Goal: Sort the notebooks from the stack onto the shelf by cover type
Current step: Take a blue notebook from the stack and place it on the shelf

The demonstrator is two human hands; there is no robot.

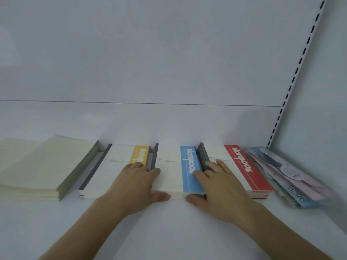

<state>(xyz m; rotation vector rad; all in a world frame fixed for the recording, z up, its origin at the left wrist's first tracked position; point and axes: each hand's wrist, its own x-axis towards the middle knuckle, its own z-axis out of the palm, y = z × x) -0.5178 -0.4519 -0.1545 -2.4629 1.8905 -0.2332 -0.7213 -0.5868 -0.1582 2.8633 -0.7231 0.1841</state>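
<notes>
Head view — five notebook piles (170, 171), two hands (134, 184).

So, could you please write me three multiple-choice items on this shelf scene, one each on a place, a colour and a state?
1. Which pile lies between the two hands?
A. the blue-banded pile
B. the plain cream pile
C. the pink pile

2. What colour is the band on the pile just right of the plain cream pile?
A. green
B. yellow
C. black

3. How do the hands meet the middle pile?
A. both hang clear above it
B. one lifts a single notebook
C. they grip its sides, thumbs at its front edge

Answers: 1 A, the left hand and right hand flank the blue-banded pile. 2 B, the yellow band shows beside the plain cream pile. 3 C, both thumbs touch the front edge.
</notes>
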